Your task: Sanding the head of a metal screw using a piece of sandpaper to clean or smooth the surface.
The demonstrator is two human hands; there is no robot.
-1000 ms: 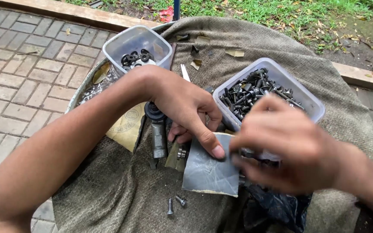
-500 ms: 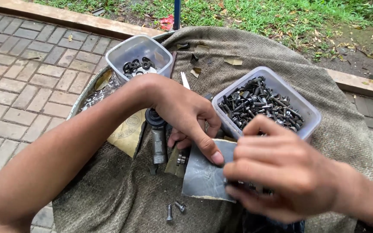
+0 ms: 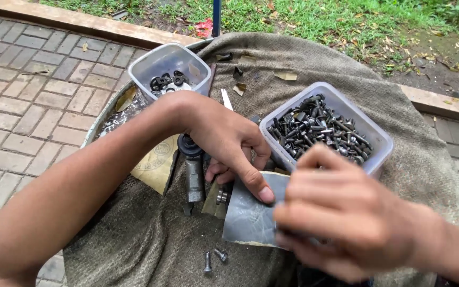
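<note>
The left hand (image 3: 229,146) presses its thumb down on the top edge of a grey sheet of sandpaper (image 3: 248,215) lying on the brown cloth (image 3: 134,239), its other fingers curled loosely beneath, beside a metal tool (image 3: 193,170). The right hand (image 3: 346,223) is bunched over the sheet's right side, fingers drawn together as if pinching something small, though what it grips is hidden. Just behind sits a clear tub of dark bolts (image 3: 325,127); two loose bolts (image 3: 213,258) lie below the sheet.
</note>
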